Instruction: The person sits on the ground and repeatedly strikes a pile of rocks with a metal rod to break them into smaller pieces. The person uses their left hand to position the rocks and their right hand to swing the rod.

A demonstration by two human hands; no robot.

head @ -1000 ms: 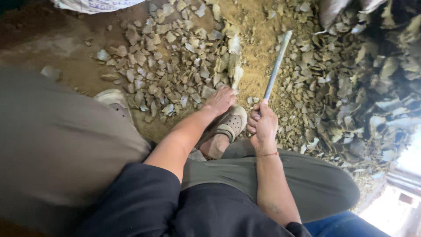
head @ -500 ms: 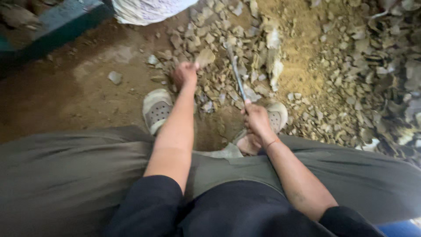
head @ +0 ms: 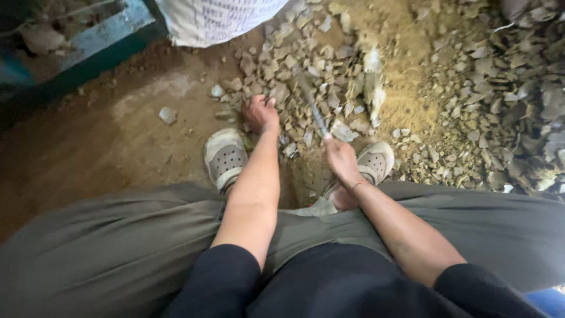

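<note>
**While both arms reach past the knees: seated figure, two hands at a rubble heap**

Item 1. Left hand (head: 261, 113), centre of the frame, slightly above the middle. Fingers curled down into the near edge of the stone fragments (head: 294, 65); it seems to close on a piece, but the knuckles cover whatever lies under the palm, so I cannot tell what, if anything, is gripped.

Item 2. Right hand (head: 338, 156), just right of centre. Closed in a fist around the lower end of a thin metal rod (head: 315, 112), which slants up and left so that its far end sits over the fragments near the left hand. The rod is blurred; its tip and exact shape are hard to make out.

Item 3. Pale clogs, left (head: 225, 158) and right (head: 376, 162), planted on either side of the arms, toes toward the heap, which keeps the stones within arm's reach.

Item 4. Grey-green trousers (head: 106, 247), filling the lower frame and hiding the ground beneath.

Item 5. White woven sack (head: 218, 20), top centre, cut off by the frame edge.

Item 6. Blue painted frame (head: 112, 35), upper left, partly in shadow; its purpose is unclear.

Item 7. Packed brown earth (head: 88, 153), left side.
</note>
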